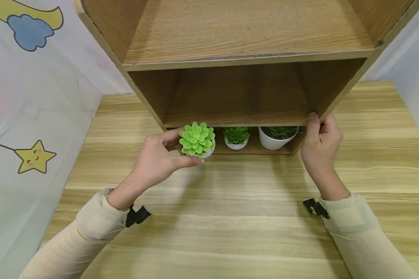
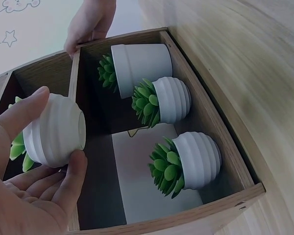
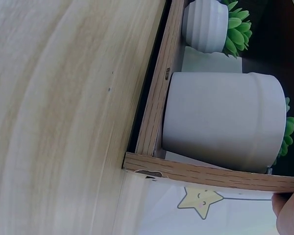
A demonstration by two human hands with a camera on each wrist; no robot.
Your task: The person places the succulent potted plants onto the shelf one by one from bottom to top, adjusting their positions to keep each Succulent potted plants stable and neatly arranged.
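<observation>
My left hand holds a small potted succulent, thumb on one side of its white ribbed pot and fingers on the other. This plant is upright in front of the wooden shelf, by the board above the bottom compartment. At the shelf's right side panel, my right hand grips the edge, thumb inside and fingers outside. Inside the bottom compartment stand a large smooth white pot with a succulent and two small ribbed ones, the middle plant and the left plant. In the head view, the held plant hides the left one.
The shelf stands on a wood-grain table, and its upper compartments rise toward the camera. A pale curtain with a yellow star and a blue cloud hangs at the left.
</observation>
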